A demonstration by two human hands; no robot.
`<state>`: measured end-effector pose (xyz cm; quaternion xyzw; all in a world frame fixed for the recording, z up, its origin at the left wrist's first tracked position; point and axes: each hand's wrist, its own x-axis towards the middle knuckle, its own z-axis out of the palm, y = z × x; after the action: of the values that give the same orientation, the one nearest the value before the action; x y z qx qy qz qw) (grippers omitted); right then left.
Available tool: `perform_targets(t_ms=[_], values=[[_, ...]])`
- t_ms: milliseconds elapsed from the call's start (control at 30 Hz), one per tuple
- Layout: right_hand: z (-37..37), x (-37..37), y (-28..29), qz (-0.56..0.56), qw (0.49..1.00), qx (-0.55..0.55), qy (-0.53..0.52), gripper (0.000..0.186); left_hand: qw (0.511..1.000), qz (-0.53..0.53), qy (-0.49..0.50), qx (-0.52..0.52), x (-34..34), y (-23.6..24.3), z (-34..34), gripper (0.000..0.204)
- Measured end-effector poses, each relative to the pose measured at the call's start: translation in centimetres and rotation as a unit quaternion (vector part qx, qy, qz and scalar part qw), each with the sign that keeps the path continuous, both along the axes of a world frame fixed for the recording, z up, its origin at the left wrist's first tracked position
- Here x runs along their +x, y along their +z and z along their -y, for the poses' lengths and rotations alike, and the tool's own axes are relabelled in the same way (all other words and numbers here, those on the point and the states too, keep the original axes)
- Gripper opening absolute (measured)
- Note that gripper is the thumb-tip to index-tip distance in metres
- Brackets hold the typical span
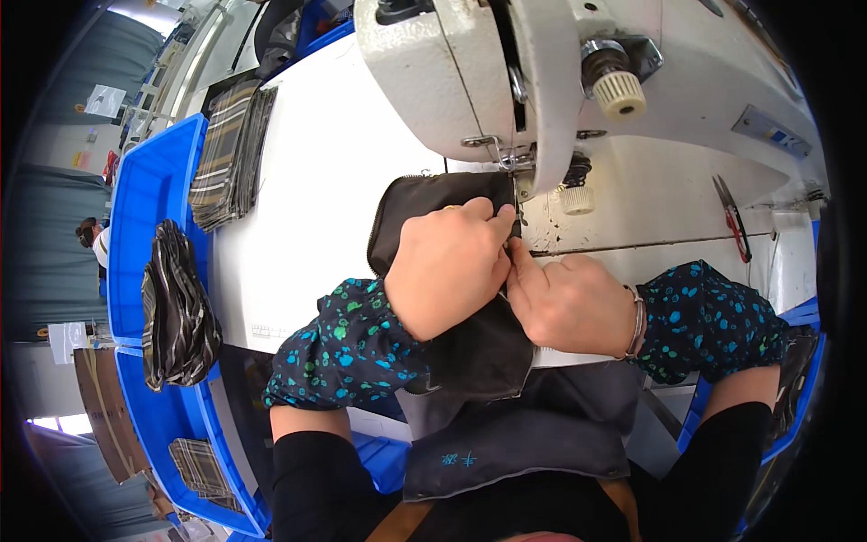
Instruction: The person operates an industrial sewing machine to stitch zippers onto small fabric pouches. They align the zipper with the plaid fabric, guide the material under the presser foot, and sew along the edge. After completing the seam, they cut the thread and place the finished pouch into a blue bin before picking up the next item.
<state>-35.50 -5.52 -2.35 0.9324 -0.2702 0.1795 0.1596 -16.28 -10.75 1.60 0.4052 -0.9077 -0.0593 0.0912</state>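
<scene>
A dark brown fabric piece [411,199] with a zipper along its rounded edge lies on the white sewing table, just left of the needle area of a sewing machine [452,81]. Its lower part hangs over the table's near edge toward my lap. My left hand [449,262] rests over the fabric, fingers closed at its right edge. From the right, my right hand [573,303] meets it there, thumb and forefinger pinching the same edge just below the presser foot [526,187]. My palms hide the middle of the fabric.
Red-and-black thread snips [733,217] lie at the right of the table. A stack of plaid fabric pieces [230,158] sits at the left, by a blue bin [158,172]. A striped fabric bundle [176,312] hangs over that bin's rim. Another blue bin [163,420] holds plaid pieces.
</scene>
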Motion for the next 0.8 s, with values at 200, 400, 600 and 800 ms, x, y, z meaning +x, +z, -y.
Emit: perform_targets(t_ms=[200,400,600,800], values=[[0.4,0.0,-0.9,-0.004,0.999,-0.025,-0.044,0.028,0.999,-0.03,0.006,0.03,-0.1,0.0,0.8,0.035],[1.1,-0.4,-0.7,0.019,0.998,-0.004,-0.056,0.031,0.997,-0.048,-0.02,0.056,0.7,0.2,1.2,0.032],[-2.7,-0.3,0.5,0.03,0.997,0.076,-0.013,0.027,0.996,-0.018,-0.065,0.061,1.8,1.6,-1.3,0.031],[-4.0,0.0,0.8,0.005,0.999,0.035,0.031,0.02,0.993,-0.023,-0.109,0.043,1.9,1.6,-2.8,0.035]])
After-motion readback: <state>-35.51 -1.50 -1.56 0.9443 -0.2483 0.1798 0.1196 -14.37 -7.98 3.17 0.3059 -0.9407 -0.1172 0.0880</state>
